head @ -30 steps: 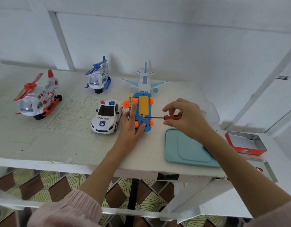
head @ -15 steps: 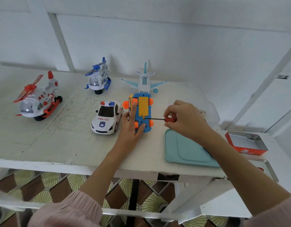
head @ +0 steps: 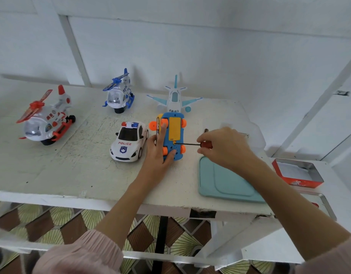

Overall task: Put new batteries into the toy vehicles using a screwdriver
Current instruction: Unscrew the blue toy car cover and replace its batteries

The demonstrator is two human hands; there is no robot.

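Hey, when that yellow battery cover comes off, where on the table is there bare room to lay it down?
The widest bare patch is the near-left tabletop, bordered by the red helicopter, the police car and the front edge. The teal tray under the right hand also looks bare. It is crowded around the blue toy, between car and airplane.

Pale pink ribbed sleeves [head: 85, 252] cover both upper forearms; wrists are bare.
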